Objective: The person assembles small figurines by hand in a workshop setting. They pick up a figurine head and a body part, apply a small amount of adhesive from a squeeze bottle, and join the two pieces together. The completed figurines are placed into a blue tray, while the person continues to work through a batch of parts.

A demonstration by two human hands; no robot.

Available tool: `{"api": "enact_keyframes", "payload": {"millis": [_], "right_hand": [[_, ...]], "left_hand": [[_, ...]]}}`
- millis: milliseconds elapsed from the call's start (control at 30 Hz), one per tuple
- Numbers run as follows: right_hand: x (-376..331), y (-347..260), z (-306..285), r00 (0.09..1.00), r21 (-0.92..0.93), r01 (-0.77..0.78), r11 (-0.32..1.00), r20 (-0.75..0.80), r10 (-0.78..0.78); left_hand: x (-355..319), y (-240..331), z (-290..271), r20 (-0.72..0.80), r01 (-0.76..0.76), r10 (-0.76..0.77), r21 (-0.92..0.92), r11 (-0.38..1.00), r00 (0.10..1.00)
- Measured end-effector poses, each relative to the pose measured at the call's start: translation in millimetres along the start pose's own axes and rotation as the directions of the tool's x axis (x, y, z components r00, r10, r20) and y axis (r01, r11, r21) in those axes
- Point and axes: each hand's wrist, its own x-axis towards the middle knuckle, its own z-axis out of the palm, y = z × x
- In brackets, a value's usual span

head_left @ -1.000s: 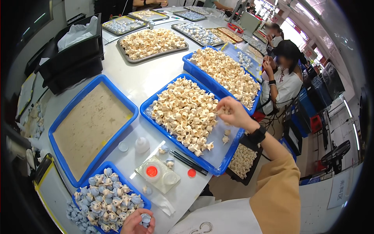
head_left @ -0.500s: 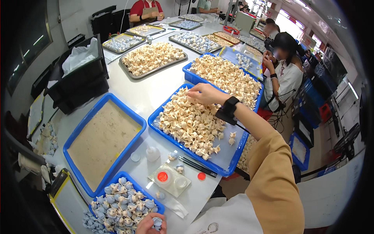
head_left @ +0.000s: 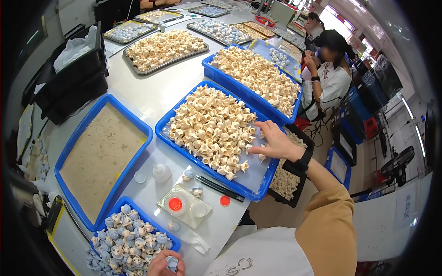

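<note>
Risk: our open-fingered right hand could, by brushing, scatter adjacent cream pieces; our left hand grips a blue piece.

R hand back R of pile

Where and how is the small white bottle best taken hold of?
Probably with the right hand, around the body of the white bottle, which is wider and rounder than its narrow tip. It stands upright, so I'd come from the near side, slightly above: the blue tray of cream pieces sits behind it, and a small clear disc lies to its left.
</note>
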Motion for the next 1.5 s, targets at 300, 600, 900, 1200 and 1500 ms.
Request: {"api": "enact_keyframes", "payload": {"millis": [300, 600, 900, 1200, 1500], "right_hand": [[11, -13, -3, 0.992, 0.111, -0.046, 0.993, 0.125, 0.032], [-21, -70, 4, 0.99, 0.199, 0.138, 0.97, -0.001, -0.141], [-22, -76, 11, 0.994, 0.233, 0.092, 0.968, 0.043, -0.104], [-10, -66, 14, 0.991, 0.234, 0.095, 0.968, 0.071, -0.114], [-15, -66, 21, 0.986, 0.229, 0.164, 0.959, -0.061, -0.154]], "left_hand": [[2, -1, 1, 0.001, -0.014, 0.014, 0.027, 1.0, 1.0], [3, -2, 2, -0.008, 0.011, -0.011, 0.024, 1.0, 1.0], [4, -1, 5, -0.039, 0.042, -0.041, 0.025, 0.999, 0.998], [5, -5, -1, -0.025, 0.02, -0.021, -0.02, 1.0, 0.999], [4, -9, 1, -0.009, 0.014, -0.014, -0.022, 1.0, 1.0]]}}
